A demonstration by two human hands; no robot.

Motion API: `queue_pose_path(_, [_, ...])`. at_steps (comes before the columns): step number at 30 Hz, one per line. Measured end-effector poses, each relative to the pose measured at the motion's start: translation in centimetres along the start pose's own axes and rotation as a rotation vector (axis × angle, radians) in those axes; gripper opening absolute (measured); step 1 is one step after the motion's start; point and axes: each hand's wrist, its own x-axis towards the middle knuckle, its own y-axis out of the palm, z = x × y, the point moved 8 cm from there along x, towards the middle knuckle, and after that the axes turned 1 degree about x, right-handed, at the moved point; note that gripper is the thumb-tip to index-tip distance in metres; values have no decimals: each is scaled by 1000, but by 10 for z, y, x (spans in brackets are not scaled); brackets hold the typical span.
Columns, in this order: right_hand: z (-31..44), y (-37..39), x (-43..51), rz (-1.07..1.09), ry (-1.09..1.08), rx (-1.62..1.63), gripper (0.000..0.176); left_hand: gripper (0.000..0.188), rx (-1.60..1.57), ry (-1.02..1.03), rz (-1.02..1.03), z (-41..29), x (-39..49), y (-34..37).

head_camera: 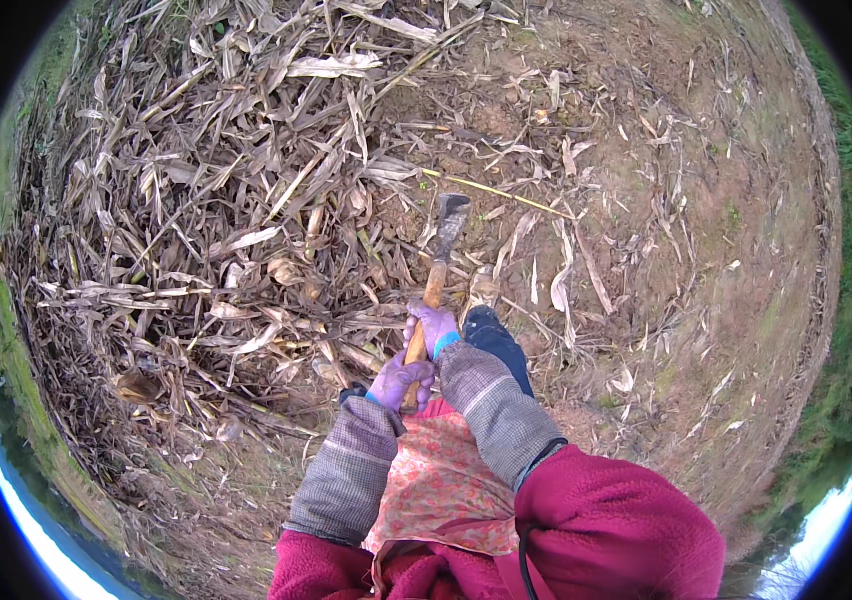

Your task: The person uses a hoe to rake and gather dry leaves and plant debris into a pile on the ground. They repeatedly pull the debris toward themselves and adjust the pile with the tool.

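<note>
Both hands wear thin purple gloves and grip one hand tool with a wooden handle (pixel 435 283) and a dark metal blade (pixel 451 219), perhaps a billhook or hoe. My left hand (pixel 398 381) is closed around the handle near its butt end. Higher up, my right hand (pixel 432 324) is wrapped round the same handle. The tool points away from my body, its blade over bare soil beside dry corn stalks and leaves (pixel 246 187). Whether the blade touches the ground I cannot tell.
A thin yellow-green stalk (pixel 497 193) lies just beyond the blade. Dry corn litter covers the ground on the left; brown soil (pixel 666 300) with scattered husks is on the right. My shoe (pixel 483 289) and dark trouser leg (pixel 497 341) are beside the tool. Green plants (pixel 850 300) edge the right.
</note>
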Motion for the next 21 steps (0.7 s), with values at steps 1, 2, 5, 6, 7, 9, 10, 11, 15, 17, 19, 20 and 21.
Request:
queue_pose_path(1, [17,-22,8,-10,-6,117,19,18,68,-38,-12,-5,19,24])
queue_pose_path(2, [34,-37,7,-40,24,79,17,18,75,-31,-18,-5,31,40])
queue_pose_path(5, [77,-63,16,49,9,130,18,21,73,-54,-33,-11,65,85])
queue_pose_path(6, [90,-67,14,52,4,100,19,20,41,-31,-73,-14,67,97])
queue_pose_path(7, [97,-64,14,92,53,80,19,19,10,-5,-117,-20,70,108])
queue_pose_path(9, [114,-51,14,180,133,32,19,17,-17,66,-193,-33,79,120])
queue_pose_path(10, [123,-46,14,194,147,-19,20,14,-29,83,-205,-38,82,125])
queue_pose_path(11, [132,-40,12,238,150,-38,20,14,-41,105,-224,-42,86,132])
queue_pose_path(15, [163,-16,3,365,161,2,16,14,-33,117,-284,-66,91,145])
queue_pose_path(17, [181,-5,-5,385,179,24,16,15,-16,95,-321,-87,91,153])
queue_pose_path(19, [200,4,-1,421,157,-46,17,23,22,87,-326,-109,95,155])
queue_pose_path(20, [211,8,2,425,135,-52,18,15,88,103,-332,-122,97,158])
queue_pose_path(21, [221,9,9,420,112,-57,18,10,151,115,-330,-136,100,165])
